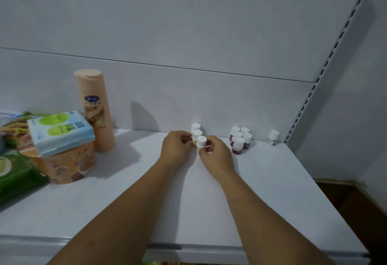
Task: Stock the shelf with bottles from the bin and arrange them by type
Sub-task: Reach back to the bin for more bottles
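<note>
Your right hand (pixel 216 155) pinches the front white-capped bottle (pixel 201 140) of a short row on the shelf (pixel 272 181). Your left hand (pixel 177 145) curls its fingertips against the bottle's other side. Both forearms are stretched forward.

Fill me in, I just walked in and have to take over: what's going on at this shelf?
A person is arranging small white-capped bottles on the white shelf. The right hand pinches the front bottle of a row of three near the back wall; the left hand pinches the same row from the other side. To the right stand a cluster of dark-filled bottles and one clear bottle, apart.
</note>
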